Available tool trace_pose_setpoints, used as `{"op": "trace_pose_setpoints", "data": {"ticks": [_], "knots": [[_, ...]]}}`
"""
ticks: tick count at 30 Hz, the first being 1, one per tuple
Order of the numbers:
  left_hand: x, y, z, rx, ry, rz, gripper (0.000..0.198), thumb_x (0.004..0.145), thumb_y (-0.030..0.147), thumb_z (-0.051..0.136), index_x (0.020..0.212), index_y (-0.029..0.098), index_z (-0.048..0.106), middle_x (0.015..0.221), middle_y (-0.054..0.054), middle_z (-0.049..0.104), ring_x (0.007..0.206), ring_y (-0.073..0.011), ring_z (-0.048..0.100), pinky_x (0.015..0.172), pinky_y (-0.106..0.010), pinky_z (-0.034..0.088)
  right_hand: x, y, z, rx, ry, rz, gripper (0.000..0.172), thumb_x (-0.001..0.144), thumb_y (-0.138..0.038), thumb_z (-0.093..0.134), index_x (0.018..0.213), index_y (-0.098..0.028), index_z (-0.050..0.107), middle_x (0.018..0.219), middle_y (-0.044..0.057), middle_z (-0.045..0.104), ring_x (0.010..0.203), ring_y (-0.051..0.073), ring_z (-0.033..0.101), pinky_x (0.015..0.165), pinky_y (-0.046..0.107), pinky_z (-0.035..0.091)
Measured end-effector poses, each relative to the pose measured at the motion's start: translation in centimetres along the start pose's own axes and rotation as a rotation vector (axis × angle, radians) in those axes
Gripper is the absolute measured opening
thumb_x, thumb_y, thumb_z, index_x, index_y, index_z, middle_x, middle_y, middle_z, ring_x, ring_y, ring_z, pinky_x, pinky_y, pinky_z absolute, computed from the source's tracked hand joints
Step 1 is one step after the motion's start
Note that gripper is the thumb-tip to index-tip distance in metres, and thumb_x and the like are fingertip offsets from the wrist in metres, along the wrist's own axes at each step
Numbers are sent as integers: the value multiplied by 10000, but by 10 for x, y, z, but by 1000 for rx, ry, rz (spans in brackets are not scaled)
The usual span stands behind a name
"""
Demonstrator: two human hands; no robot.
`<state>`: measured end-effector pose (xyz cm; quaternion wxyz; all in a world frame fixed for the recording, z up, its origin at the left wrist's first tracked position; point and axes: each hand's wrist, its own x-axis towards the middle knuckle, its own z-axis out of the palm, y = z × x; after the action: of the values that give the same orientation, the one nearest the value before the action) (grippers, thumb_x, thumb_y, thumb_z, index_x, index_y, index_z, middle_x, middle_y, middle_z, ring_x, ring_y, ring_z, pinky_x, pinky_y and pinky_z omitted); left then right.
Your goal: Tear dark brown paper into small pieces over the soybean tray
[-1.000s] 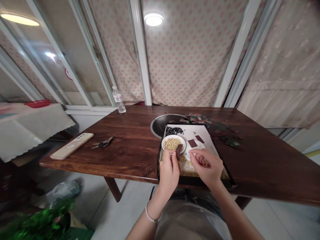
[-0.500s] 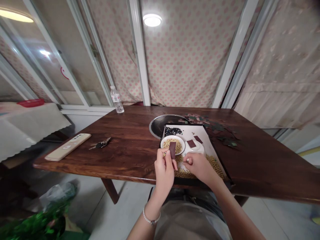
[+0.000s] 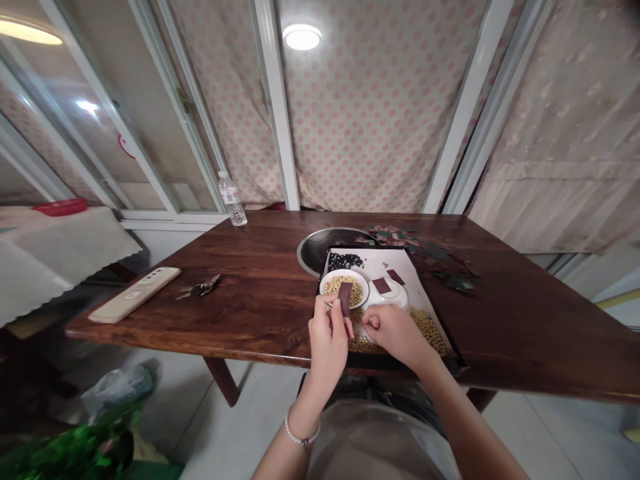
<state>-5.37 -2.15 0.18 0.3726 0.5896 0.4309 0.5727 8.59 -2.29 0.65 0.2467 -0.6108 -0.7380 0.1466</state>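
My left hand (image 3: 327, 337) pinches a small dark brown card (image 3: 345, 298) upright above the near left part of a black-rimmed tray (image 3: 429, 288). Its fingers are closed on the card. My right hand (image 3: 393, 331) hovers just right of it, fingertips pinched together over the loose yellow beans (image 3: 430, 328) on the tray; what they hold is too small to name. A white bowl of yellow beans (image 3: 344, 283) sits just beyond the card. Another white dish (image 3: 393, 296) carries a brown card (image 3: 382, 285). A pile of black beans (image 3: 341, 261) lies at the tray's far left.
The tray rests on a dark wooden table (image 3: 260, 293) near its front edge. A round metal basin (image 3: 320, 245) is behind the tray. Dark scraps (image 3: 445, 267) lie at the back right. Keys (image 3: 200, 288), a cream remote (image 3: 134, 301) and a water bottle (image 3: 232, 199) are to the left.
My left hand lifted the brown card from a tilted position to upright. My right hand moved left and closed into a pinch near it.
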Motion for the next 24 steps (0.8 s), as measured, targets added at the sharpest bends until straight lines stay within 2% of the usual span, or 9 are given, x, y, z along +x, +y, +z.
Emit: {"op": "trace_pose_setpoints", "data": {"ticks": [8, 14, 17, 21, 24], "knots": [[2, 1, -1, 27, -5, -6, 164, 915, 363, 392, 874, 211, 436, 443, 95, 432, 374, -57, 395, 409, -134, 300, -2, 4, 5, 11, 7, -64, 141, 716, -117, 547, 623, -179, 631, 587, -2, 618, 565, 118, 518, 541, 222, 289], [1, 2, -1, 85, -6, 21, 161, 923, 345, 367, 872, 206, 431, 439, 97, 428, 360, -67, 394, 403, -152, 307, 2, 7, 11, 42, 88, -106, 141, 686, -83, 567, 597, -181, 616, 518, -27, 566, 498, 102, 481, 497, 220, 274], [1, 0, -1, 169, -20, 60, 144, 927, 313, 353, 888, 204, 439, 455, 89, 443, 371, -78, 415, 411, -167, 312, 0, 2, 9, 177, 274, -184, 119, 736, -119, 568, 670, -189, 637, 489, -48, 488, 447, 83, 423, 465, 208, 301], [-1, -2, -1, 318, -56, 150, 145, 927, 274, 342, 903, 200, 464, 520, 57, 498, 416, -100, 471, 450, -197, 344, -8, -5, 4, 329, 589, -357, 103, 818, -183, 556, 832, -189, 658, 549, -43, 487, 449, 72, 403, 471, 196, 358], [-3, -1, 0, 399, -146, 232, 153, 921, 245, 348, 918, 194, 492, 601, 21, 559, 468, -117, 517, 477, -213, 361, -11, -6, 2, 333, 662, -397, 99, 827, -169, 560, 847, -183, 656, 553, -42, 480, 448, 70, 402, 462, 197, 364]]}}
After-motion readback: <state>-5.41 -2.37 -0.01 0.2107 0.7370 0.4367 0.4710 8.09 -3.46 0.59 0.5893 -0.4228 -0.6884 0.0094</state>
